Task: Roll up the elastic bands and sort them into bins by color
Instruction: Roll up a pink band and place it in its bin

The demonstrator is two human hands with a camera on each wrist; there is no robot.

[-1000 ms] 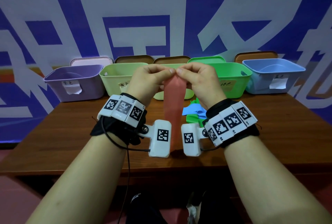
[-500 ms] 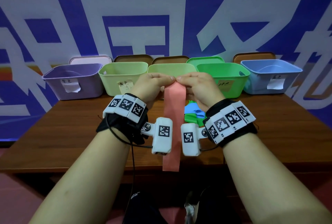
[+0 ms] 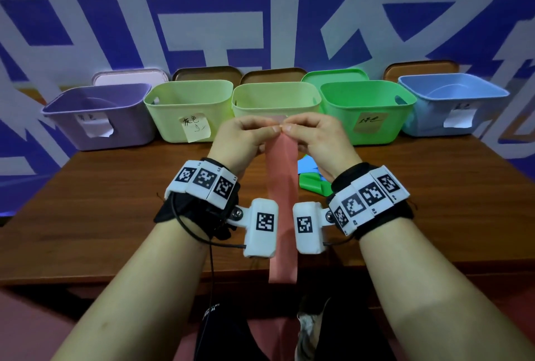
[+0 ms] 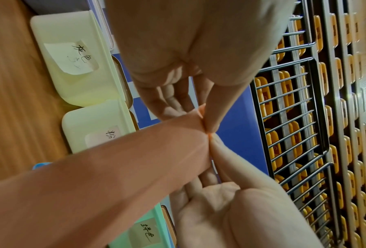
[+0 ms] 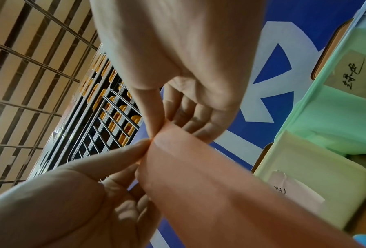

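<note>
Head view — green band (image 3: 314, 185) behind wrist

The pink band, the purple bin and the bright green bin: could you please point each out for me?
pink band (image 3: 282, 187): head view, middle of the hanging strip.
purple bin (image 3: 127, 126): head view, front wall.
bright green bin (image 3: 341, 117): head view, front wall.

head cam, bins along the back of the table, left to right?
Purple bin → yellow-green bin with a handwritten note → paler yellow-green bin behind the hands → green bin → blue bin.
</note>
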